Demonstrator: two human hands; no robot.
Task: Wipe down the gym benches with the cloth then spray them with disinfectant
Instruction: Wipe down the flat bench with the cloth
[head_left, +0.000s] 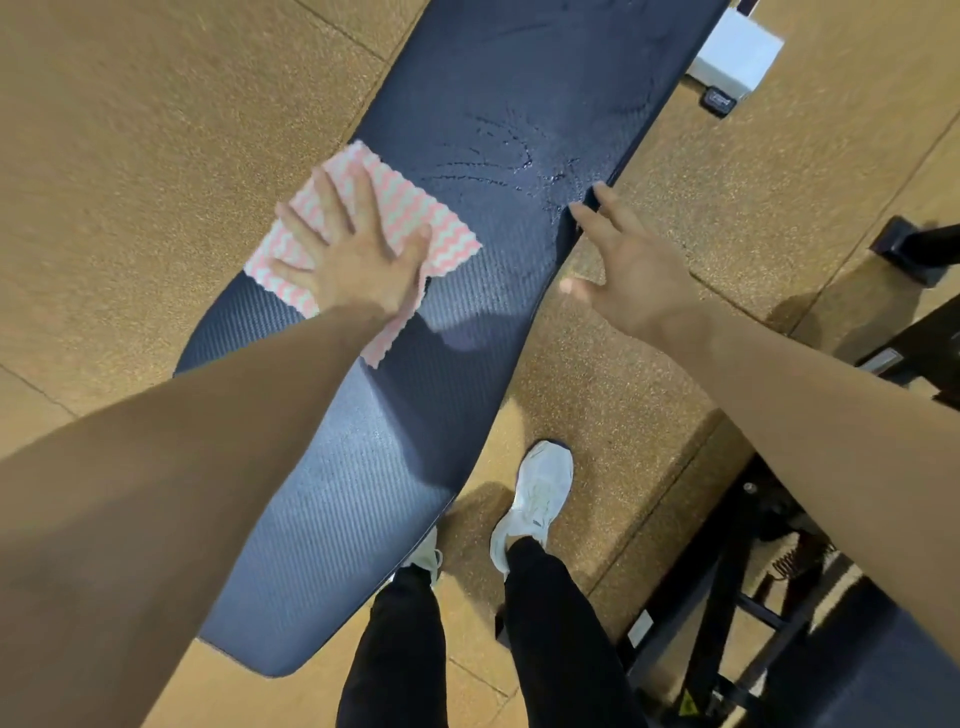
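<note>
A long dark padded gym bench (395, 457) runs from the lower left up to the top right. My left hand (348, 249) lies flat, fingers spread, pressing a pink-and-white zigzag cloth (447, 228) onto the bench's left side. Beyond the cloth, wet streaks and droplets (514, 161) glisten on the pad. My right hand (628, 260) hovers open at the bench's right edge, its fingertips touching the rim and nothing in it. No spray bottle is in view.
Tan speckled rubber floor tiles (156, 156) surround the bench. My feet in white shoes (535, 499) stand right of the bench. A black equipment frame (727, 597) fills the lower right. The bench's white base (737, 52) shows at the top right.
</note>
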